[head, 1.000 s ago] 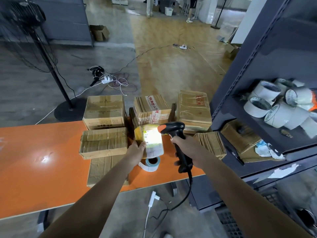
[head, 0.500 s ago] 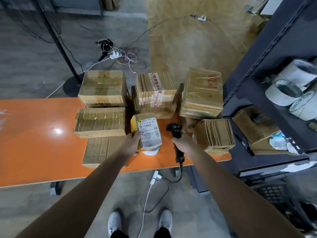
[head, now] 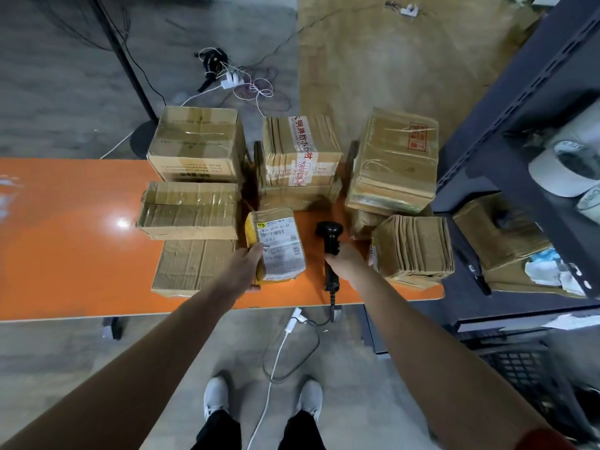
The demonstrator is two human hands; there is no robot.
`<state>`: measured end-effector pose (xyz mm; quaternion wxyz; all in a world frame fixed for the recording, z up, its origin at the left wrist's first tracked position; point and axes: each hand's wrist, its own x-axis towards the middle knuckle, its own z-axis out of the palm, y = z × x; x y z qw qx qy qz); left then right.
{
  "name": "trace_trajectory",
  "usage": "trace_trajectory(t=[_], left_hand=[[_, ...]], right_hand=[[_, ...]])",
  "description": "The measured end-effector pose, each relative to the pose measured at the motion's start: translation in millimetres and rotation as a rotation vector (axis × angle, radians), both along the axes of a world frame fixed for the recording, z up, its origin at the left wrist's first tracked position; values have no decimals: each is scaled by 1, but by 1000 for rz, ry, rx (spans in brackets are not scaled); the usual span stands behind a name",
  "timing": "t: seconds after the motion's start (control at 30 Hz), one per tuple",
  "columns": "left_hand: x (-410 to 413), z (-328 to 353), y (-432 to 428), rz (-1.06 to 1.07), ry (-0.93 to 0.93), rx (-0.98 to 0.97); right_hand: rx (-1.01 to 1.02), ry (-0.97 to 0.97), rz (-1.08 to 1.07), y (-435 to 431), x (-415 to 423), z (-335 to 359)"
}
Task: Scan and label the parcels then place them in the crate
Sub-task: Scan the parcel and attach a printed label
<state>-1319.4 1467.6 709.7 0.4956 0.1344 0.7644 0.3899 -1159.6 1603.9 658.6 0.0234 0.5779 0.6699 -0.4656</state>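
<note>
One small parcel (head: 281, 246) at the near edge of the orange tabletop (head: 81, 254), with the scanner (head: 329, 237) just beside it.
The left hand (head: 242, 271) has its grip closed on the parcel's near left corner, label facing up; the right hand (head: 345, 261) has its grip wrapped round the scanner handle. The parcel looks light and stiff, its taped skin probably slick, so holding across both long edges seems safest.

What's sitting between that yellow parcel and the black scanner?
Nothing: in the head view, only a bare strip of orange table separates the yellow parcel from the scanner.
</note>
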Motion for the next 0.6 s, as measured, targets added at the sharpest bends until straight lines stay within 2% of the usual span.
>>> trace_trajectory(t=[0.07,0.13,0.2,0.27,0.37,0.6], left_hand=[[-3,2,-3,8,-15,-4],[-6,5,-6,22,-19,-17],[-9,6,-10,24,-11,-19],[-9,8,-14,10,6,-12],[-8,10,-20,-1,30,-4],[-3,10,-28,-7,78,11]], right_hand=[[92,-52,18,-5,0,7],[332,-96,45,-13,-2,15],[530,-36,167,-24,-7,22],[511,19,373,-33,-14,22],[425,-72,552,-41,-21,14],[455,-82,428,-42,-28,2]])
